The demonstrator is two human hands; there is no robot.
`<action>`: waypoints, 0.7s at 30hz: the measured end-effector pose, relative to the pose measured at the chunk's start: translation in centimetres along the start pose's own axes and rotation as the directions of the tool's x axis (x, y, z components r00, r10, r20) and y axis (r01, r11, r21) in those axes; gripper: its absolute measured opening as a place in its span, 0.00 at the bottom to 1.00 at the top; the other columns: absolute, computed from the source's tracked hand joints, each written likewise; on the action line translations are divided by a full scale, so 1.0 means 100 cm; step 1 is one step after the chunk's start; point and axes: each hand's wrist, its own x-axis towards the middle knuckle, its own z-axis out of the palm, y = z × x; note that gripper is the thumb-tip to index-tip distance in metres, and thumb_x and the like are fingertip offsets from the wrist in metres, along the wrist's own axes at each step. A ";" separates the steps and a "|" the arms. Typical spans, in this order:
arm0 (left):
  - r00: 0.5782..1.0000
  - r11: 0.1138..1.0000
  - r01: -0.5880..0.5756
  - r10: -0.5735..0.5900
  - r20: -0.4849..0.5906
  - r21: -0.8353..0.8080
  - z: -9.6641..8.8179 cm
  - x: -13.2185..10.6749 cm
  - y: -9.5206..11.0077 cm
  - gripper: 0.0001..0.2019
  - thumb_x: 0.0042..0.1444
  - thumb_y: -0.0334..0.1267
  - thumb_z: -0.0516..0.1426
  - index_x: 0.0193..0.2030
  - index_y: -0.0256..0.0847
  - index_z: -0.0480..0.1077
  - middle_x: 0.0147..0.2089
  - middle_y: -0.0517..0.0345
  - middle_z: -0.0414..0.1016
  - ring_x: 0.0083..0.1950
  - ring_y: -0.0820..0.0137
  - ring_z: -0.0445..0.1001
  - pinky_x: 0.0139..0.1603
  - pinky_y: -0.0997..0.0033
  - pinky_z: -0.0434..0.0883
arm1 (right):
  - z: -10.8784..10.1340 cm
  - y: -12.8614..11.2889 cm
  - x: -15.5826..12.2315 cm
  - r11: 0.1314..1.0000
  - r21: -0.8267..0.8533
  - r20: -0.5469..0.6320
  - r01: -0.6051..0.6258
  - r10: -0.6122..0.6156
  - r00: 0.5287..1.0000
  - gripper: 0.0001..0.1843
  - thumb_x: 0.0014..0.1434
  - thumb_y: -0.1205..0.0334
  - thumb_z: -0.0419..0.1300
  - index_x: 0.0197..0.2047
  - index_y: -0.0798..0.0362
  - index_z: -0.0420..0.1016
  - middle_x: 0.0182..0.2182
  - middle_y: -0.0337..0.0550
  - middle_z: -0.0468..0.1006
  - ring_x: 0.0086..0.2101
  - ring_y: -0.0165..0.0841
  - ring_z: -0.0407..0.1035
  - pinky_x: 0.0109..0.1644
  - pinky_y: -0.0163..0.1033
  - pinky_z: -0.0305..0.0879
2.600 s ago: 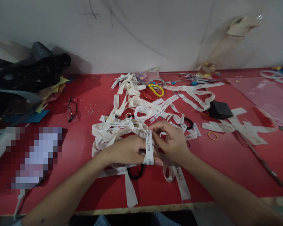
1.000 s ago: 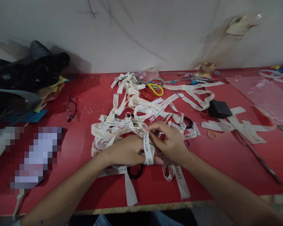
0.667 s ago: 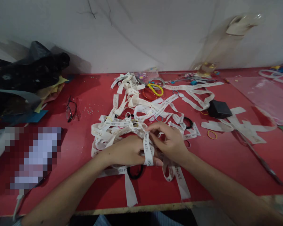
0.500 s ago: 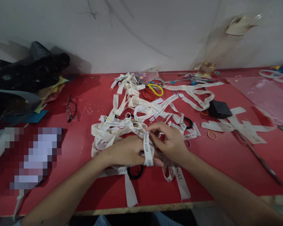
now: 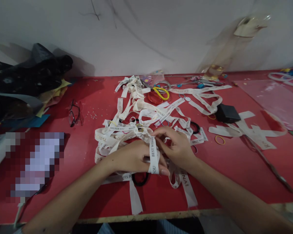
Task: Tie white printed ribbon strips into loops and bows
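Observation:
A white printed ribbon [image 5: 153, 152] reading "BEST WISHES" runs down between my two hands, looped over the left thumb. My left hand [image 5: 134, 156] is closed on this ribbon, palm down over the pile, with its fingers partly hidden. My right hand [image 5: 177, 144] pinches the same ribbon near its upper part with thumb and forefinger. Around and behind both hands spreads a tangled heap of ribbon [image 5: 107, 135] with printed words. Loose ribbon ends hang toward the table's front edge, and a black hair tie [image 5: 140, 178] lies just below my left hand.
On the red table [image 5: 100, 195] lie yellow-handled scissors [image 5: 162, 93], a black box [image 5: 227, 113], a thin metal rod [image 5: 271, 165] and a yellow rubber band [image 5: 219, 140]. Eyeglasses [image 5: 74, 113] and a blurred-out phone [image 5: 40, 162] are at left. A clear bottle [image 5: 215, 70] stands by the wall.
The ribbon between my hands has shifted slightly, its looped lower end now a little lower and turned. My left thumb has dipped slightly; my right hand stays almost in place.

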 end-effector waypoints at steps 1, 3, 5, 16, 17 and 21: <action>1.000 1.000 -0.002 0.002 -0.007 -0.011 0.000 -0.001 0.001 0.13 0.57 0.46 0.61 0.38 0.39 0.81 0.35 0.55 0.81 0.34 0.74 0.75 0.37 0.78 0.68 | 0.000 0.000 0.000 1.000 -0.001 0.003 -0.004 0.004 1.000 0.06 0.60 0.69 0.57 0.37 0.50 0.74 0.29 0.36 0.79 0.28 0.28 0.73 0.34 0.31 0.69; 1.000 1.000 -0.003 0.003 -0.030 -0.018 -0.001 -0.001 0.003 0.12 0.56 0.45 0.61 0.38 0.39 0.81 0.33 0.55 0.81 0.32 0.74 0.74 0.34 0.79 0.68 | 0.000 0.001 0.000 1.000 -0.006 0.004 -0.003 0.003 1.000 0.06 0.60 0.68 0.57 0.37 0.50 0.74 0.29 0.36 0.79 0.28 0.27 0.73 0.34 0.31 0.69; 0.998 0.999 -0.027 0.026 -0.050 -0.023 -0.001 -0.002 0.004 0.11 0.56 0.43 0.62 0.37 0.38 0.81 0.31 0.55 0.80 0.30 0.75 0.73 0.33 0.79 0.67 | 0.000 0.001 -0.001 1.000 -0.009 0.005 0.010 -0.010 1.000 0.06 0.61 0.69 0.57 0.38 0.50 0.74 0.29 0.36 0.79 0.28 0.27 0.73 0.34 0.31 0.69; 0.970 0.984 -0.150 0.165 -0.179 0.098 0.000 -0.005 -0.003 0.13 0.53 0.45 0.64 0.38 0.38 0.80 0.30 0.57 0.80 0.26 0.77 0.71 0.29 0.79 0.66 | -0.001 0.002 0.001 0.997 -0.012 -0.128 0.071 -0.072 0.989 0.06 0.62 0.69 0.57 0.38 0.49 0.73 0.33 0.39 0.77 0.34 0.31 0.73 0.38 0.37 0.70; 0.961 0.977 -0.168 0.192 -0.201 0.131 0.000 -0.005 -0.004 0.13 0.53 0.46 0.64 0.38 0.39 0.80 0.28 0.58 0.79 0.24 0.77 0.69 0.28 0.79 0.64 | -0.001 0.002 0.001 0.997 0.000 -0.144 0.074 -0.073 0.987 0.06 0.62 0.69 0.57 0.39 0.49 0.73 0.34 0.40 0.77 0.35 0.32 0.73 0.40 0.38 0.70; 0.917 0.946 -0.237 0.293 -0.270 0.221 0.000 -0.005 -0.006 0.15 0.53 0.49 0.63 0.39 0.39 0.80 0.21 0.61 0.72 0.22 0.77 0.64 0.27 0.77 0.62 | -0.001 0.003 0.002 0.994 0.045 -0.154 0.102 -0.094 0.984 0.05 0.63 0.67 0.57 0.39 0.49 0.73 0.37 0.41 0.78 0.40 0.33 0.73 0.44 0.40 0.70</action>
